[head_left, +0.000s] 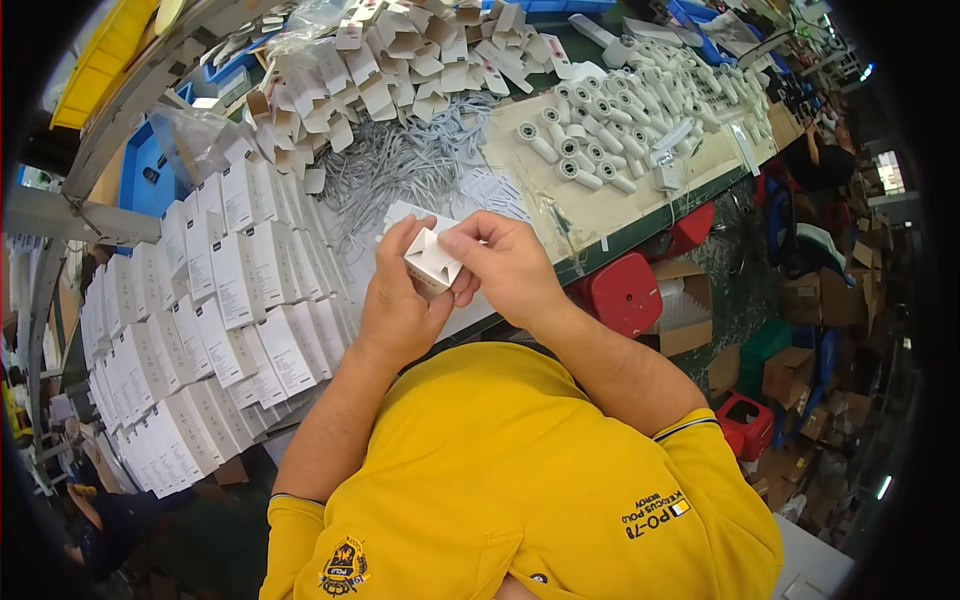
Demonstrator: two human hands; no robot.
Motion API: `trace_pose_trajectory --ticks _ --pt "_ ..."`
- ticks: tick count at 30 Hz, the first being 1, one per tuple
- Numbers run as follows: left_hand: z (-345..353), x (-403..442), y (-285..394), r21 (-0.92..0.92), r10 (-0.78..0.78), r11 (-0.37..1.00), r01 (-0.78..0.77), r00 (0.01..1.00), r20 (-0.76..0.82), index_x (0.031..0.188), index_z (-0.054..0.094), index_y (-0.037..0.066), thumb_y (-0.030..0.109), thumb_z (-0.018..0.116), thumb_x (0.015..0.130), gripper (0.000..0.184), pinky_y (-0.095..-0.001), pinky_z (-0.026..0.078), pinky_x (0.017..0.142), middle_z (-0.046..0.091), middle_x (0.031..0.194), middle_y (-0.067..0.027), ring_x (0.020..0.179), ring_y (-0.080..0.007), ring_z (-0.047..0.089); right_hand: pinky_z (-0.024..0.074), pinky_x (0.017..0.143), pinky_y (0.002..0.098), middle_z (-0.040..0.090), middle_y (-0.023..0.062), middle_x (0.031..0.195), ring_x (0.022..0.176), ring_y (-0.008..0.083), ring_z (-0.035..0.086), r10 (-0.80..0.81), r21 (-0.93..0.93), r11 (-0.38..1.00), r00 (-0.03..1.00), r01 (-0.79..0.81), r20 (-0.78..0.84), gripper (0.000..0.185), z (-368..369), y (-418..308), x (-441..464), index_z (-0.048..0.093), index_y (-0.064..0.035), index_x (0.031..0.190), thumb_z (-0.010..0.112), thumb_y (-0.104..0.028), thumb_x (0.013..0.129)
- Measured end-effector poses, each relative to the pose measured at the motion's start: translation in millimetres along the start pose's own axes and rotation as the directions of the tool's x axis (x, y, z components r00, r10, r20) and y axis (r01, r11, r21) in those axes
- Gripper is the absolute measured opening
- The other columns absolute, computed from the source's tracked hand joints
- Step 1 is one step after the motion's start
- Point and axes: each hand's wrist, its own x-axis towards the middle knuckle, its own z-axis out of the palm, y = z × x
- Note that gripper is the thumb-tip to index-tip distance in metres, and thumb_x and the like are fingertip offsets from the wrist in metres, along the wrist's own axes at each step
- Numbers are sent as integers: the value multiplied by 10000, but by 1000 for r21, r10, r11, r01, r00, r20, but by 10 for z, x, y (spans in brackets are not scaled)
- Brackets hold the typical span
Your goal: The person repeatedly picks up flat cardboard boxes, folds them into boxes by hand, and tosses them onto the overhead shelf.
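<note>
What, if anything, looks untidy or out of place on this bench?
The grey cords lie in a loose tangle beside jumbled open cartons, unlike the packed rows of boxes at left. The held carton shows no obvious damage.

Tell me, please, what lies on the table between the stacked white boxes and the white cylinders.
In the head view, a heap of pale cords lies between the stacked white boxes and the white cylinders, alongside flat white pieces.

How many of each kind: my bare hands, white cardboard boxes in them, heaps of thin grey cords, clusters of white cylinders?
Bare left hand and bare right hand: 2
White cardboard box, held: 1
Heap of thin grey cords: 1
Cluster of white cylinders: 1
Total: 5
</note>
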Motion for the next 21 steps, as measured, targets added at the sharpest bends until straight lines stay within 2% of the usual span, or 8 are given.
trace_pose_trajectory --ticks 3,6,8,9,11,13,18,21 --pt "20 52 32 -162 -99 983 84 991 -91 1523 306 66 -101 687 807 828 -398 512 1048 543 1460 -210 1253 -336 608 503 524 218 620 52 709 552 100 554 -46 131 990 999 43 19 30 -118 105 71 664 3 936 669 -23 951" --pt "48 -28 -29 -290 -230 934 207 972 -48 1502 343 57 -95 696 822 781 -395 512 1048 555 1446 -208 1252 -332 607 534 694 223 663 72 866 706 122 593 -73 47 996 994 70 76 112 -205 337 80 664 3 1061 671 -32 955" --pt "39 45 -95 -407 -314 869 282 949 -12 1482 380 48 -89 706 837 735 -392 511 1048 568 1432 -206 1251 -329 607 521 802 250 678 91 1056 869 151 632 -358 -56 932 934 358 20 359 -203 634 168 638 9 1219 755 -170 931" --pt "24 172 -129 -402 -273 885 235 961 -41 1482 380 48 -89 706 837 735 -392 511 1048 568 1432 -206 1251 -329 607 511 857 264 662 106 1142 938 166 626 -347 -130 925 934 356 88 431 -226 697 175 605 2 1290 764 -163 924" --pt "43 264 -180 -677 -377 700 227 923 -81 1458 407 34 -61 717 855 685 -391 511 1043 572 1419 -205 1233 -315 612 501 913 278 647 120 1228 1006 182 621 -347 -209 903 924 375 158 509 -257 789 113 572 -5 1360 773 -157 917" --pt "96 190 -251 -882 -507 422 212 861 -36 1435 434 19 -33 728 872 637 -389 512 1037 576 1407 -203 1214 -302 618 506 912 271 665 122 1222 1020 180 628 -98 -11 994 954 106 283 551 -255 877 44 568 -22 1387 789 -135 895" --pt "187 105 -559 -890 -655 264 372 746 118 1425 431 -5 17 726 903 599 -377 511 1021 599 1361 -203 1160 -283 633 515 899 271 677 120 1197 1010 175 635 -94 -95 990 986 108 138 550 -373 991 227 572 -15 1370 801 -123 882" --pt "217 19 -496 -830 -682 285 479 710 175 1425 426 -33 91 706 942 571 -362 511 1006 627 1312 -201 1118 -277 644 531 830 275 693 107 1156 938 167 646 -75 -121 990 995 66 -73 509 -543 820 560 594 -9 1336 797 -122 883"
